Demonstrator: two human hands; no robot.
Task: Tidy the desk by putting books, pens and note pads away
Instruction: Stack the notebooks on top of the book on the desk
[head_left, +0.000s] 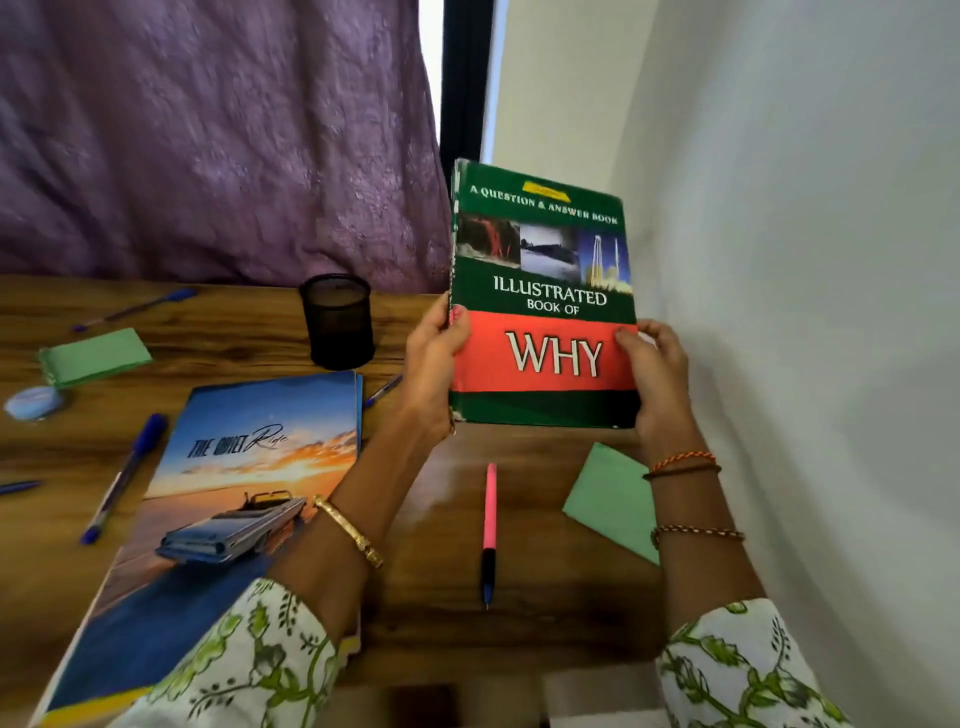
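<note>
A green and red hardback book (543, 260) titled "Illustrated Book of Why" is held upright above the wooden desk (426, 623), near the white wall. My left hand (431, 364) grips its spine edge and my right hand (657, 374) grips its opposite edge. A large blue book with a car cover (218, 509) lies flat at the left. A pink pen (489, 530) lies below the held book. Blue pens lie at the left, one (122, 478) beside the big book and one (135, 307) at the back. Green note pads rest at the left (96, 354) and right (613, 501).
A black mesh pen holder (338, 321) stands at the back middle of the desk. A small blue round object (34, 402) sits at the left edge. Another blue pen (383, 389) pokes out beside the big book. A purple curtain (208, 135) hangs behind; the white wall (805, 260) closes the right.
</note>
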